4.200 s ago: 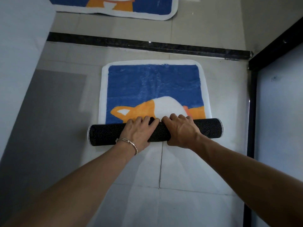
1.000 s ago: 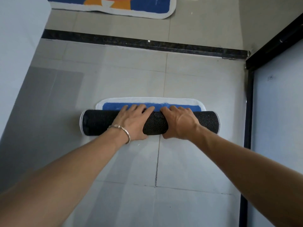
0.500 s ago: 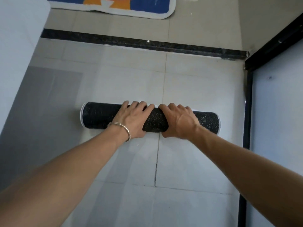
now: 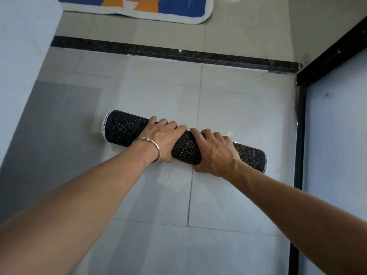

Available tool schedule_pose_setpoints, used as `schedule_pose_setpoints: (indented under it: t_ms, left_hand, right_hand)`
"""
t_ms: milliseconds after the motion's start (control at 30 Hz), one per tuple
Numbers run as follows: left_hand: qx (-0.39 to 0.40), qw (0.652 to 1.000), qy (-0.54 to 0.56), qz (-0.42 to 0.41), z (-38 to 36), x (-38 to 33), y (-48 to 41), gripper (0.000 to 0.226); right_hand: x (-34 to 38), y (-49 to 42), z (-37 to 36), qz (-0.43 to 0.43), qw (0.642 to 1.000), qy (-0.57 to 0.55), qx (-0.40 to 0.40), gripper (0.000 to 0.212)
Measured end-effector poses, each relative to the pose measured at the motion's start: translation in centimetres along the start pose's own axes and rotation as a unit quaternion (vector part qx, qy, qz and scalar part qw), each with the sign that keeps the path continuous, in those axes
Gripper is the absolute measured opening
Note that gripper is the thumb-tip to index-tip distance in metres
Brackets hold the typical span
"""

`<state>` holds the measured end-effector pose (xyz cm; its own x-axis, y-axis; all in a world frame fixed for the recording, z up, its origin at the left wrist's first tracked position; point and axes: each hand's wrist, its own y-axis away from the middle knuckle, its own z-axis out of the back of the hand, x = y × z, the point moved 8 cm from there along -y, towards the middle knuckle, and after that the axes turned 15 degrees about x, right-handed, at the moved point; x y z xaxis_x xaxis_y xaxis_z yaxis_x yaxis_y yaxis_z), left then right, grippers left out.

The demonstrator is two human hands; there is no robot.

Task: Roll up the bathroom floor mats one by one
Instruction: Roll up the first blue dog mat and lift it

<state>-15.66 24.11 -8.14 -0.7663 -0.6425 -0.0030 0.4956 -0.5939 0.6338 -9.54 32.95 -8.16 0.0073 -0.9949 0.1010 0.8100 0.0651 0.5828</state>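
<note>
Left hand point(image 4: 160, 141), right hand point(image 4: 215, 153) gripped black dotted-backed rolled mat point(image 4: 123, 128) mid-length; even squeeze judged needed to hold 2 ends flush.

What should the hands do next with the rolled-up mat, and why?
Probably lift the rolled mat and set it aside. No flat part sticks out, so it looks fully rolled, and the left hand and right hand both grip its middle. Another mat lies flat beyond the dark threshold strip, not yet rolled.
</note>
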Motion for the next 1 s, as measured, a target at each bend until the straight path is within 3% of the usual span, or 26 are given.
schedule_pose_setpoints:
  t_ms: [133,233,267,333,433,567,667,800,933,1000]
  left_hand:
    - [-0.072,0.996,0.018,0.041,0.1,0.5,1.4,0.091]
    - [-0.087,0.975,0.170,0.112,0.5,2.1,2.0,0.088]
    - [-0.077,0.952,0.265,0.134,0.7,2.6,1.9,0.084]
    - [-0.035,0.873,0.461,0.155,1.3,2.5,1.1,0.078]
    - [-0.035,0.758,0.638,0.128,5.0,1.2,0.5,0.093]
    - [-0.104,0.711,0.690,0.092,13.2,2.8,2.9,0.118]
    - [-0.166,0.655,0.737,0.021,21.6,4.6,5.3,0.108]
    - [-0.210,0.620,0.754,-0.047,33.0,4.7,9.7,0.093]
    - [-0.217,0.647,0.730,-0.032,40.0,4.4,15.5,0.110]
    - [-0.218,0.664,0.715,-0.020,42.5,4.6,18.7,0.105]
  right_hand:
    - [-1.6,-0.9,0.8,-0.013,0.992,-0.122,0.042,0.083]
    - [-3.4,-0.7,0.0,-0.058,0.958,-0.272,0.066,0.075]
    - [-3.9,-0.5,-0.2,-0.073,0.940,-0.326,0.066,0.073]
    - [-4.6,-0.4,0.2,-0.094,0.903,-0.416,0.053,0.070]
    - [-4.9,-0.7,4.3,-0.085,0.856,-0.510,0.009,0.063]
    - [-4.3,0.7,13.9,-0.026,0.806,-0.585,-0.083,0.056]
    - [-4.1,3.0,22.3,0.029,0.763,-0.630,-0.139,0.053]
    - [-4.3,8.2,33.4,0.101,0.752,-0.624,-0.187,0.031]
    - [-3.0,13.9,40.0,0.109,0.740,-0.635,-0.193,0.040]
    - [-1.8,16.6,42.7,0.114,0.727,-0.648,-0.198,0.030]
